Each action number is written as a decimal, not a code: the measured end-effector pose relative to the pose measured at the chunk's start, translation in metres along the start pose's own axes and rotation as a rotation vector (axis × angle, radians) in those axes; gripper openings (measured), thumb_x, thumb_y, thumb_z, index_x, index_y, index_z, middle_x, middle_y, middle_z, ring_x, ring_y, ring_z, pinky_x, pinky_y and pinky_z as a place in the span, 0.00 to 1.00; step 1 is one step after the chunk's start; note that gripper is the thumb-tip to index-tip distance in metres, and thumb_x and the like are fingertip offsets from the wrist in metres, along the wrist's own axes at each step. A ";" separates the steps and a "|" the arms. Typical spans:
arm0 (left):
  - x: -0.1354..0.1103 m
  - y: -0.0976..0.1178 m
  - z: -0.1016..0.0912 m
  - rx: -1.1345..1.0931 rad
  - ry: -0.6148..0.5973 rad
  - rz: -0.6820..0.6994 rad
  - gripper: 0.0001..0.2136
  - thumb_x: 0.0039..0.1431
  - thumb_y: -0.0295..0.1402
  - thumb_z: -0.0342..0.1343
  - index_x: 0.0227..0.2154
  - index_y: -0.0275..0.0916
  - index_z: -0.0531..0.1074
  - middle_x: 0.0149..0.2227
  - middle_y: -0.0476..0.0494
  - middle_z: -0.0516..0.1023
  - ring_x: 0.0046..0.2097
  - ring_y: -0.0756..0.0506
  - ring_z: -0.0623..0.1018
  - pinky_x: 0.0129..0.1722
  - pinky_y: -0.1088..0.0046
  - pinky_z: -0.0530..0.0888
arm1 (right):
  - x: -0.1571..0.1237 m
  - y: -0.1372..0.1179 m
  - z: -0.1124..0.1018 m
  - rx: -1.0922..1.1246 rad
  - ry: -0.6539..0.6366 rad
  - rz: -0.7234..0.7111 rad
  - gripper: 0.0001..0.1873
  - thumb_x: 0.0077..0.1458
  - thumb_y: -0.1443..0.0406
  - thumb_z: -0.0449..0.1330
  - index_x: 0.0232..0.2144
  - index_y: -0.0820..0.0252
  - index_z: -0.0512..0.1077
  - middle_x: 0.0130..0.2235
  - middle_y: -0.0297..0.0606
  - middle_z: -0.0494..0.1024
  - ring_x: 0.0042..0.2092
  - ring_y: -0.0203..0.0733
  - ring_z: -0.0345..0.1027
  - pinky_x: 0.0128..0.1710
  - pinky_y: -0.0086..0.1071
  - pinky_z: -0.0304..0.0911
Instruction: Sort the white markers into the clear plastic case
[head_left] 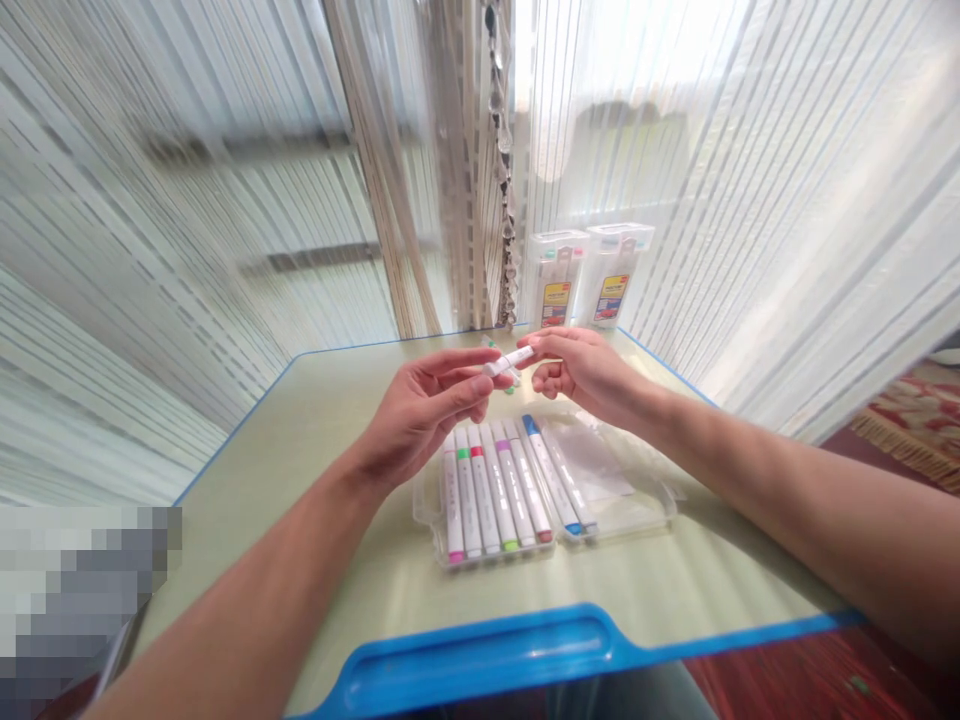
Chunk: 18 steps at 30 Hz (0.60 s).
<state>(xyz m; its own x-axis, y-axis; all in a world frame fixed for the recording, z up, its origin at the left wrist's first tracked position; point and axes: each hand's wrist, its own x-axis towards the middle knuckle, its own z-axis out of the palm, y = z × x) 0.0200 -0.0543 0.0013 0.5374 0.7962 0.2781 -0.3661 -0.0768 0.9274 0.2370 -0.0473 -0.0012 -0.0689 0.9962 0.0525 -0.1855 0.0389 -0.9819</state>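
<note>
My left hand (424, 410) and my right hand (581, 372) meet above the desk and pinch one white marker (508, 361) between them, left fingers on its near end, right fingers on its far end. A green-tipped piece shows just behind the marker. Below the hands lies an open clear plastic case (630, 520) with several white markers (499, 485) laid side by side, their caps pink, green, red, purple and blue.
Two upright clear marker boxes (556, 275) (616, 270) stand at the far edge of the pale green desk (300, 440), against white sheer curtains. A blue tray-like rim (480, 655) borders the desk's near edge. A red rug (911, 415) lies at right.
</note>
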 end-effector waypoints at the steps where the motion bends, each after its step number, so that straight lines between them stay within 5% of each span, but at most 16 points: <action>1: 0.000 0.000 0.000 0.002 -0.004 0.003 0.11 0.55 0.28 0.69 0.42 0.43 0.84 0.35 0.41 0.85 0.31 0.52 0.77 0.32 0.77 0.71 | 0.000 0.000 0.000 0.002 -0.001 0.000 0.05 0.57 0.71 0.61 0.36 0.66 0.76 0.35 0.44 0.80 0.23 0.33 0.70 0.21 0.26 0.63; 18: -0.003 0.004 0.006 0.044 0.025 -0.010 0.07 0.53 0.31 0.70 0.36 0.41 0.84 0.31 0.42 0.84 0.28 0.53 0.75 0.31 0.76 0.69 | -0.003 -0.003 0.005 0.032 -0.016 -0.008 0.05 0.57 0.73 0.60 0.33 0.67 0.77 0.29 0.41 0.78 0.22 0.33 0.69 0.20 0.26 0.62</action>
<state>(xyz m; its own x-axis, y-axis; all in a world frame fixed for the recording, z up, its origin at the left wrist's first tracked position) 0.0213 -0.0603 0.0054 0.5218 0.8116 0.2626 -0.3266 -0.0943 0.9404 0.2330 -0.0511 0.0024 -0.0827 0.9946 0.0635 -0.2178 0.0442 -0.9750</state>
